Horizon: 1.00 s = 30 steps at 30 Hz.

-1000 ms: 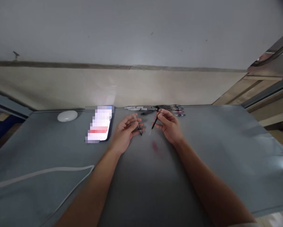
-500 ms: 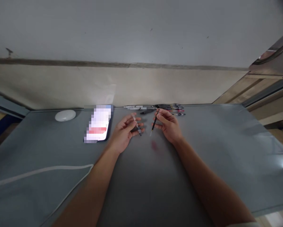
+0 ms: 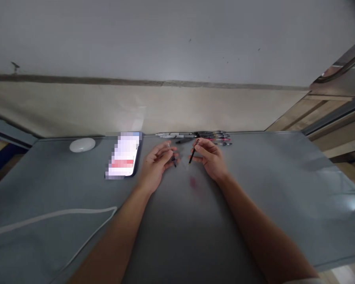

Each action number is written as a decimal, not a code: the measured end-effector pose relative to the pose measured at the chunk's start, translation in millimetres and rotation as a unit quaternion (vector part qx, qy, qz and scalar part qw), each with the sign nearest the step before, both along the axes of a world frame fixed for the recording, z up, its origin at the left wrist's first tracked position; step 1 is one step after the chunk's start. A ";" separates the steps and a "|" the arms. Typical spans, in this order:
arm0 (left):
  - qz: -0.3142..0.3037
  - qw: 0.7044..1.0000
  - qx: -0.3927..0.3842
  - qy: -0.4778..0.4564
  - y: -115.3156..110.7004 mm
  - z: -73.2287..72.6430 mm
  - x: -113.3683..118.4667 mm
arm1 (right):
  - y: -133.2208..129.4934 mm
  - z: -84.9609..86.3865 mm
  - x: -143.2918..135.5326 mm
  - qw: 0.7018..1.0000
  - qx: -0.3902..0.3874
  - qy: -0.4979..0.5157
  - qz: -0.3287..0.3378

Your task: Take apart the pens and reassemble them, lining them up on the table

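My left hand [image 3: 158, 161] pinches a clear pen barrel [image 3: 173, 159] with a dark lower end between thumb and fingers, slanting down to the right. In my right hand [image 3: 211, 157] is a slim black ink refill [image 3: 192, 155], held near its top by thumb and forefinger, its lower end pointing down. The two pieces are apart, with a gap between the hands. Just beyond the fingers, white pens [image 3: 171, 135] and a dark grey pen piece [image 3: 185, 140] lie by the wall. Several dark pens or refills [image 3: 214, 134] lie beside them, partly behind my right hand.
A phone [image 3: 124, 156] with a lit, blurred screen lies left of my hands. Farther left sits a white rounded case [image 3: 82, 145]. A white cable [image 3: 67, 212] crosses the grey table [image 3: 177, 236] at lower left. The wall [image 3: 195, 106] bounds the table's back.
Both hands keep their grips. The clear barrel and the refill have shifted slightly in the fingers, and the refill's pale lower end is harder to see.
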<state>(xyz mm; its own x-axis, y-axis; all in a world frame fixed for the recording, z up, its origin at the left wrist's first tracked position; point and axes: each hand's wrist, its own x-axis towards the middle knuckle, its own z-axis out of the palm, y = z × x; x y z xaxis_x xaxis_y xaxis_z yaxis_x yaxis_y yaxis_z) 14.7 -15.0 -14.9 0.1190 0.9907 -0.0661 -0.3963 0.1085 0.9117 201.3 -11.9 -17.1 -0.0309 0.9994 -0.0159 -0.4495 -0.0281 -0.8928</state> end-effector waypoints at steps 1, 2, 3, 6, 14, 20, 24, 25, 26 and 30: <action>0.001 1.000 0.005 0.008 0.0 -0.4 -0.2 | -0.1 0.1 -0.2 1.000 0.001 -0.004 0.002; 0.002 1.000 0.011 0.018 0.0 -0.7 -0.4 | -0.2 0.1 -0.4 1.000 0.004 -0.009 0.003; 0.006 0.999 0.019 0.030 0.0 -0.9 -0.4 | -0.4 0.2 -0.7 1.000 0.008 -0.015 0.006; 0.017 0.996 0.043 0.071 -0.4 -1.0 -0.1 | -1.1 0.3 -1.8 0.999 0.022 -0.036 0.009; 0.028 0.995 0.052 0.084 0.3 -2.3 0.4 | -1.0 -2.6 -3.7 0.997 0.034 -0.061 0.010; 0.021 0.996 0.047 0.072 2.0 -6.3 -0.8 | -1.1 -2.2 -3.6 0.998 0.029 -0.056 0.009; 0.021 0.997 0.031 0.070 2.4 -5.9 -0.9 | -1.8 -1.0 -3.8 0.998 0.015 -0.069 0.000; 0.022 0.997 0.029 0.070 2.5 -5.7 -0.9 | -2.0 -0.8 -3.8 0.997 0.014 -0.071 0.000; 0.024 0.997 0.027 0.069 2.7 -5.5 -0.8 | -2.1 -0.6 -3.7 0.997 0.014 -0.070 0.001; 0.029 0.998 0.023 0.057 3.3 -5.0 -0.4 | -2.0 -0.5 -2.7 0.998 0.015 -0.064 0.012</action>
